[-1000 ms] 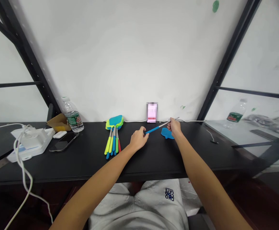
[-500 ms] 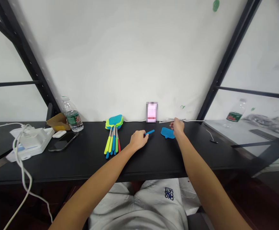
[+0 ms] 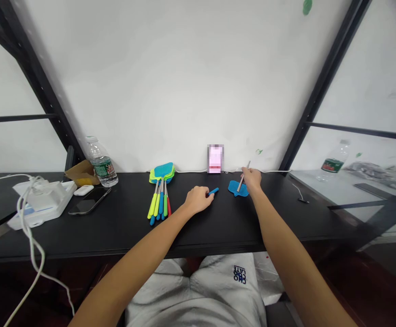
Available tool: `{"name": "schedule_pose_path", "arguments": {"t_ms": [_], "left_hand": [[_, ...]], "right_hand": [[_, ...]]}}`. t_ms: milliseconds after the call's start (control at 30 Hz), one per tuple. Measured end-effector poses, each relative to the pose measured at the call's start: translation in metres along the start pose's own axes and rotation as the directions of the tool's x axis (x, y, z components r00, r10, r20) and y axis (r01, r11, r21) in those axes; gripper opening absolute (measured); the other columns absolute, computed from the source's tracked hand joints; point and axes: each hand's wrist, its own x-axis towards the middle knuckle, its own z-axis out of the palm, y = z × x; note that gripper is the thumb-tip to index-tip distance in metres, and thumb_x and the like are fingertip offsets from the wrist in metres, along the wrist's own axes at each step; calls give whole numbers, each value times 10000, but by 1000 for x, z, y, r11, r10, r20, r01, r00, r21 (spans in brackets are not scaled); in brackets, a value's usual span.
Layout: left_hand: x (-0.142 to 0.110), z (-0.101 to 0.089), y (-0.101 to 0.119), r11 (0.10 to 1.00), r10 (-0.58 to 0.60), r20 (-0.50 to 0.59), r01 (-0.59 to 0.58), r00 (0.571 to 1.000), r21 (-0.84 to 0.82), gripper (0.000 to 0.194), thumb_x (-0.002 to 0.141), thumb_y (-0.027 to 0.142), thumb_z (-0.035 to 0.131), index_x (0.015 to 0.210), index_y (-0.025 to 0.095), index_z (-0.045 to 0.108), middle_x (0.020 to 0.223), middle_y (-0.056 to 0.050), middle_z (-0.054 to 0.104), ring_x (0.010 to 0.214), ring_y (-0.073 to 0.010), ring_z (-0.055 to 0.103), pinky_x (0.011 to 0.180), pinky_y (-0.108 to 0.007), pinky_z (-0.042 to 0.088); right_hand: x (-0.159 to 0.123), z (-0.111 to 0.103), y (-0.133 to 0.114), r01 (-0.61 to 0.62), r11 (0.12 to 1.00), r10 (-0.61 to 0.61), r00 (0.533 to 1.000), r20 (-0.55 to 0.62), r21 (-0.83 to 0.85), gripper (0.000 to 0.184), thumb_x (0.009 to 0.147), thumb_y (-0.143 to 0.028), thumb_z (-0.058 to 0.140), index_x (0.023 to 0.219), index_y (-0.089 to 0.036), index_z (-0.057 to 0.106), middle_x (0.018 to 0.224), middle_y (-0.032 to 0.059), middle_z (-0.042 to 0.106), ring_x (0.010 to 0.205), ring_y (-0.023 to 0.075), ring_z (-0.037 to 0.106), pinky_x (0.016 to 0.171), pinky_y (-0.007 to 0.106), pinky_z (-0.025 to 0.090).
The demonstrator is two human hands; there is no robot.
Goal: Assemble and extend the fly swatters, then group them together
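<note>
In the head view my left hand (image 3: 198, 198) is closed around a blue handle (image 3: 213, 191), whose tip sticks out to the right over the black desk. My right hand (image 3: 252, 179) pinches a thin metal rod (image 3: 240, 184), held tilted with its upper end toward the wall. Below the rod lies a blue fly swatter head (image 3: 233, 187), flat on the desk and partly covered by the rod. To the left of my left hand rests a pile of fly swatters (image 3: 161, 200) with yellow, green, blue and red handles.
A pixelated phone (image 3: 215, 159) leans on the wall at the back. On the left stand a water bottle (image 3: 103, 165), a cardboard box (image 3: 84, 173), a dark phone (image 3: 90, 200), a white case (image 3: 84, 190) and a white power strip (image 3: 44, 209) with cables. A small cable (image 3: 301, 197) lies right.
The metal rod has come out of the blue handle and apart from it. My right hand has turned the rod from nearly level to steeply tilted above the swatter head.
</note>
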Motion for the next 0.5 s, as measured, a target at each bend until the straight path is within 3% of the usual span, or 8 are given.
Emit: {"name": "schedule_pose_path", "arguments": {"t_ms": [67,167,267,500], "left_hand": [[-1,-1,1,1000,26,6,-26,1000,-7,351,868,493,481,822,215,689,844,-69,701,796,-206,639,655,-268,436],[-2,-2,3,998,55,17,-54,998,-27,332,857,487,504,796,216,685,815,-58,698,780,-199,637,655,-267,436],[-3,-3,4,996,80,34,-78,996,-43,312,839,483,537,770,214,678,778,-47,694,761,-192,636,652,-265,435],[-5,-5,4,976,201,91,-190,975,-109,277,815,475,581,775,219,677,747,-21,692,729,-171,633,636,-251,422]], "right_hand": [[-2,2,0,78,982,-80,997,-5,-173,264,755,-361,603,562,-201,521,512,14,571,536,152,539,519,240,406],[-8,8,0,211,908,-169,975,144,-361,325,737,-375,635,513,-205,472,510,5,563,553,146,526,547,237,376],[-16,17,-1,306,852,-196,939,283,-425,330,746,-370,635,520,-204,460,508,-4,556,566,140,524,562,228,360],[-37,35,-6,424,772,-197,868,456,-473,298,737,-343,649,545,-199,472,547,-5,584,574,124,523,563,224,337]]}}
